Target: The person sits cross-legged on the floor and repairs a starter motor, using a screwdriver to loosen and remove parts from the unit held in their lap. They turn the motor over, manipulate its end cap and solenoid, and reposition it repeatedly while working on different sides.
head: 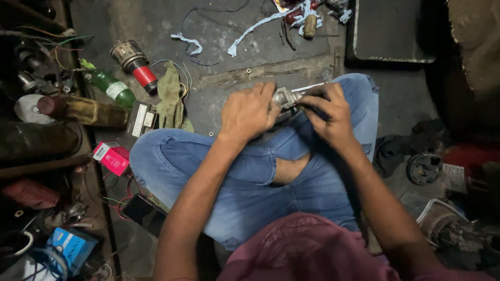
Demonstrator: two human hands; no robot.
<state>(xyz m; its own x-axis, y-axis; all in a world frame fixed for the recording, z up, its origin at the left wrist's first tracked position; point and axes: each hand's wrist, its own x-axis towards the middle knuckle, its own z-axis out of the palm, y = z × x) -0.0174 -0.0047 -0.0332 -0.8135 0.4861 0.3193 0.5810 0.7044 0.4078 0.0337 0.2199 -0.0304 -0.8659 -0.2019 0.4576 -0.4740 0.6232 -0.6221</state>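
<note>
I sit cross-legged on the floor in blue jeans. My left hand (pixel 249 112) and my right hand (pixel 327 112) both grip a small grey metal part (pixel 285 98) that rests on my raised knee. The left hand's fingers wrap over its left side. With its fingertips, the right hand pinches the part's right end, where a thin pale rod (pixel 307 87) sticks out toward the right. Most of the part is hidden under my fingers.
To the left lie a green bottle (pixel 110 86), a red-and-metal cylinder (pixel 134 63), an olive rag (pixel 171 96), a pink box (pixel 112 157), a dark phone (pixel 144 212) and a blue box (pixel 67 247). Wires and white cloth strips are ahead. A dark tray (pixel 388 31) sits far right.
</note>
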